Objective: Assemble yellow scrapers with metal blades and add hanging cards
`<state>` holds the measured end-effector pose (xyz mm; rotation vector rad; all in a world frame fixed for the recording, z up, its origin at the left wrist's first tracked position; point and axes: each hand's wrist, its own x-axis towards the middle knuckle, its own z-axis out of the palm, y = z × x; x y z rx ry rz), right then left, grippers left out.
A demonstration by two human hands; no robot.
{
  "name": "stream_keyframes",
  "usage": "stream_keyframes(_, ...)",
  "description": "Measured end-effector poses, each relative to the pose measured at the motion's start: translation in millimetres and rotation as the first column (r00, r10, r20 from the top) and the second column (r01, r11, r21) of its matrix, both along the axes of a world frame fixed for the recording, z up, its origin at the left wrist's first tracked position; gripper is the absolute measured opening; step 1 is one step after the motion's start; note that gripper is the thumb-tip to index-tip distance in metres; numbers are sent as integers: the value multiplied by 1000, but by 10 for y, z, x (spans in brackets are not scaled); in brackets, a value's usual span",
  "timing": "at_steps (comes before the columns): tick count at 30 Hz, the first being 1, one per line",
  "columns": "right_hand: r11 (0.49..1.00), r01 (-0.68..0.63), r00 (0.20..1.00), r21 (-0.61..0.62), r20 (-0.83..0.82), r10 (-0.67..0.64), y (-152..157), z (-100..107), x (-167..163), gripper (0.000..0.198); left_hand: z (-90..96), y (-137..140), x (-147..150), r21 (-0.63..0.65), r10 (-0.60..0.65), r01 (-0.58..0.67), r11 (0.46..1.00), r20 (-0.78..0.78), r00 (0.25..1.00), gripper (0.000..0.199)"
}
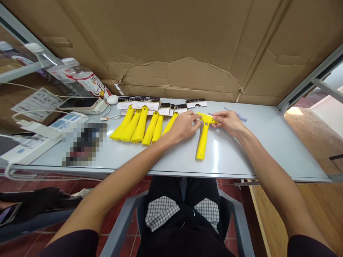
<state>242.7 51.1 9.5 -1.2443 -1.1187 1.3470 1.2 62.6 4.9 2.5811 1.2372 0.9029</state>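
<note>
A yellow T-shaped scraper (203,137) lies at a slant over the table, its handle pointing toward me. My left hand (187,125) has its thumb and fingers closed on the left end of the scraper's head. At the other end of the head, my right hand (227,121) grips with thumb and fingers. A small grey edge shows behind the head; what it is I cannot make out. To the left of my left hand lie several yellow handles (139,125) attached to black-and-white header cards (138,102). A separate header card (197,103) sits behind my left hand.
A clear packet (239,116) lies behind my right hand. On the left are a phone (80,102), white cables, a power strip (34,144), a mouse (113,100) and bottles (83,76). Cardboard (171,46) walls the back. Another person's leg (37,221) shows at lower left.
</note>
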Motion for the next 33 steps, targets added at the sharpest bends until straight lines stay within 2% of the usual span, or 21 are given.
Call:
stream_keyframes(7,1000,25,999,9,-20,-25,-14,9,-39,9,5,-12,10,-61,30,-26,998,71,997,40)
stream_keyframes(14,995,97,993,-9,-64,-98,-61,18,-207,12,103,-240,137,-171,50,-54,984,-24,998,42)
stream_keyframes(19,994,113,992,6,-64,-112,-112,40,-278,9,137,-303,161,-143,39,-49,988,-73,997,29)
stream_keyframes(24,996,91,995,19,-40,-91,-153,50,-323,14,176,-324,177,-139,46,-60,988,-108,993,17)
stream_keyframes(33,995,87,994,59,-65,-83,-209,106,-380,13,126,-248,123,-124,63,-71,990,-60,996,21)
